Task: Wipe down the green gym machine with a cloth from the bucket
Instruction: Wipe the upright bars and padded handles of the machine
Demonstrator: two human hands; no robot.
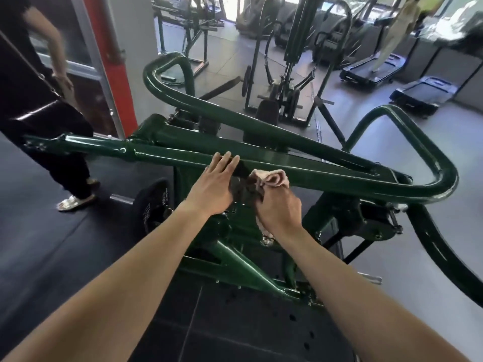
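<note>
Gripping a bunched cloth (270,178) in the right hand (279,212), fingers curled round the wad, pink end poking up against the slanted main beam (313,167) of the green gym machine (170,150) at the centre of the frame. Just beside it, to the left in the picture, the left hand (215,184): flat, fingers straight and together, tips resting on the top edge of the same beam, holding nothing.

Judging by that: cloth already fetched and at the metal, wiping apparently under way on the middle of the beam. No telling wiped paint from unwiped, with gloss everywhere. Likely left to do: the looped handle tubes (407,193) at upper centre and right, the lower struts (243,265) below the wrists, the far end of the beam toward the left edge. Bucket not in view.

Around: a black weight plate (153,202) on its peg at the lower left of the machine, bolts and a dark pivot block (371,220) right of centre, fiddly spots and likely to snag a cloth. A bystander (39,100) in dark clothes at the left edge, near the beam's far end, possibly in the way of reaching it. Treadmills (371,71) and further machines well apart at the upper right.
</note>
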